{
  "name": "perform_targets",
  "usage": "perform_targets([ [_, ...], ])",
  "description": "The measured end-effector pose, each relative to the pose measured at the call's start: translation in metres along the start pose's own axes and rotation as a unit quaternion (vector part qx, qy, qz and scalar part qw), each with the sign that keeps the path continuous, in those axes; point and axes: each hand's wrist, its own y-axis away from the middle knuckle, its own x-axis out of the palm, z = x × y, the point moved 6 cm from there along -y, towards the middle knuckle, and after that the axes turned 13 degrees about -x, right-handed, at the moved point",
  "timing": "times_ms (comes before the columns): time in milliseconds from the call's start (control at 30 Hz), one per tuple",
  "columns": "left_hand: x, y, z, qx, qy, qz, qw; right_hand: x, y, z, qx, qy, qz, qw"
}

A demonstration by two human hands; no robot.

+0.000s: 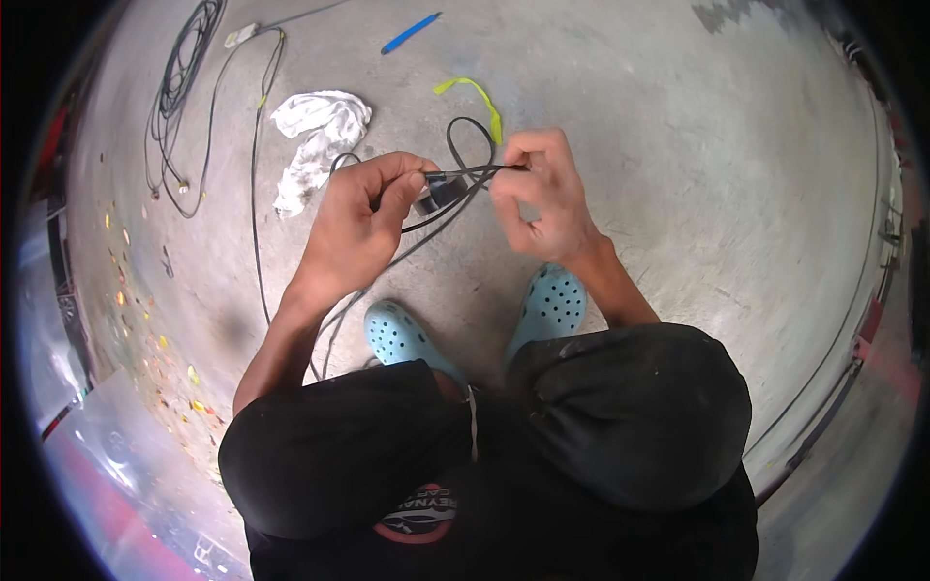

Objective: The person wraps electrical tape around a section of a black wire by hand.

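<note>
Between thumb and forefinger, my left hand (352, 225) pinches a thin black cable (476, 171) near a joint or end. The tips of my right hand (548, 200) grip the same cable farther right, so a short length runs between both hands. Just under it hangs a shiny black piece (447, 190), apparently electrical tape; my left fingers partly hide it. A loop of black cord (471, 120) rises behind the hands. More cord (429, 243) runs down to the left towards my feet.
On the concrete floor (690, 181) lie a crumpled white cloth (327, 120), a yellow-green strip (476, 87) and a slim blue tool (410, 33). A coiled dark cable (178, 80) and a pale electrical box (241, 35) are at far left. Light-blue clogs (556, 301) are below my hands.
</note>
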Motion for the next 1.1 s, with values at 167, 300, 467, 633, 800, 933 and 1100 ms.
perform_targets([
  [167,-0.002,-0.002,0.001,-0.001,0.028,-0.027,0.999,0.015,-0.006,0.006,0.066,0.023,0.034,0.997],
  [300,-0.002,-0.004,0.005,0.056,0.013,-0.050,0.997,0.025,-0.005,-0.002,0.182,-0.001,0.095,0.979],
  [467,-0.005,0.000,0.001,0.020,0.001,-0.061,0.998,0.029,-0.004,-0.003,0.232,-0.048,0.115,0.965],
  [633,-0.012,-0.005,0.010,0.024,0.000,-0.096,0.995,0.013,-0.005,-0.003,0.235,-0.147,0.033,0.960],
  [800,-0.013,-0.005,0.010,0.020,0.009,-0.092,0.995,0.012,-0.011,0.009,0.175,-0.186,0.070,0.964],
  [933,-0.010,-0.005,0.008,0.019,0.016,-0.087,0.996,0.021,-0.008,0.010,0.124,-0.101,0.082,0.984],
  [1100,-0.005,-0.003,0.007,0.021,0.043,-0.070,0.996,0.025,-0.002,0.008,0.066,0.019,0.034,0.997],
])
